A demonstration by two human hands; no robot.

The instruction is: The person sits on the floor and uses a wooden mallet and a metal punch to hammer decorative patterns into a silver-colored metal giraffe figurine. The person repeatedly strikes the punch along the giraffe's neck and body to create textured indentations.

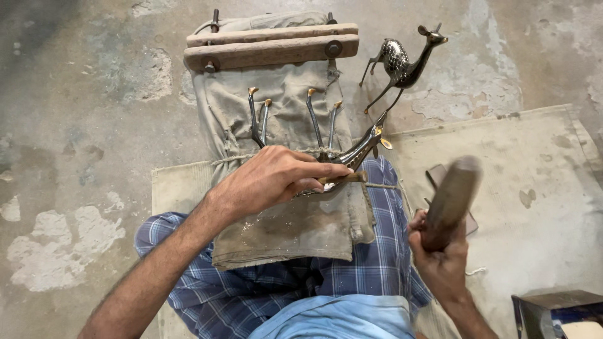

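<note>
On the person's lap, the right hand [443,254] grips a wooden mallet [451,201]. Next, the left hand [270,179] pinches a small chisel [342,179] against a shiny metal deer [352,154] lying upside down on a grey cloth [282,220]. Farther off, another deer figure [402,66] stands beside a wooden clamp [270,47].

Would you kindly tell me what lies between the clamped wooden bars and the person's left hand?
In the head view, four metal deer legs stick up over grey cloth between the wooden bars and the left hand.
</note>
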